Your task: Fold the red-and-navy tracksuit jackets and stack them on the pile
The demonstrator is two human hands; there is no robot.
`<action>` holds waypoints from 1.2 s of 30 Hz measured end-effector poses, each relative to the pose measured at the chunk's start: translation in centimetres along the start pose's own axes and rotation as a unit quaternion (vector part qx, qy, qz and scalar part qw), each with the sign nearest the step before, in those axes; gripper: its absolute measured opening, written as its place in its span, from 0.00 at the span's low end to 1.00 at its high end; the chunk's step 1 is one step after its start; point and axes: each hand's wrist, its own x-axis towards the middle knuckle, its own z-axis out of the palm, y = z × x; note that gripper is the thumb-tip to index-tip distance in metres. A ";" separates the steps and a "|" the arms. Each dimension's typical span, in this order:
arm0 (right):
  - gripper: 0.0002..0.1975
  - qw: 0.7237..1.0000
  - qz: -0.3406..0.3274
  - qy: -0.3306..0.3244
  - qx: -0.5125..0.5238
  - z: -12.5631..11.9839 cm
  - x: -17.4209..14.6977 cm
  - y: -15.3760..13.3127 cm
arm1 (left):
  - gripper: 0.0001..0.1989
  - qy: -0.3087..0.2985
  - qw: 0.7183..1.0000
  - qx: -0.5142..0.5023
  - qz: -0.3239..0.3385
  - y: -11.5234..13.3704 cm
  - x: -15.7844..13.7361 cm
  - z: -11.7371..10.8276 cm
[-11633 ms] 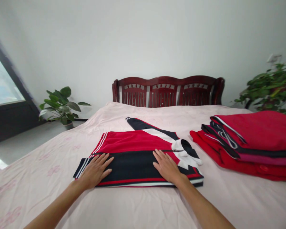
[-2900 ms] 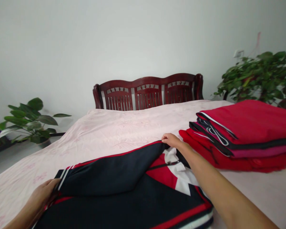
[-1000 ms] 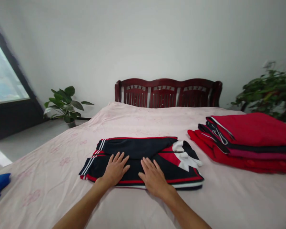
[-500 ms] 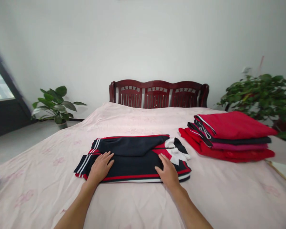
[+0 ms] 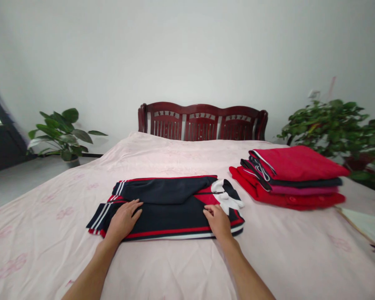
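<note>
Both hands pressing flat on a folded garment on the bed.
The left hand (image 5: 122, 220) and right hand (image 5: 218, 221) are lying palm-down, fingers extended and gripping nothing, on the folded navy, red and white striped sports jacket (image 5: 168, 208), which is lying mid-bed on the pale pink floral bedsheet (image 5: 181, 266). A stack of folded red and navy clothes (image 5: 292, 177) is sitting well apart, to the right.

I stand at a bed (image 5: 181, 154) with a pink sheet and a dark red wooden headboard (image 5: 202, 121). Behind it is a plain white wall (image 5: 187, 54). A plant (image 5: 61, 134) stands on the grey floor (image 5: 21, 179) to the left, another plant (image 5: 334, 125) to the right.
</note>
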 end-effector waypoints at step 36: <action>0.14 0.960 -0.111 -0.220 0.136 -2.5 -0.7 -0.2 | 0.19 0.005 1.000 -0.028 0.000 -0.2 0.3 -0.5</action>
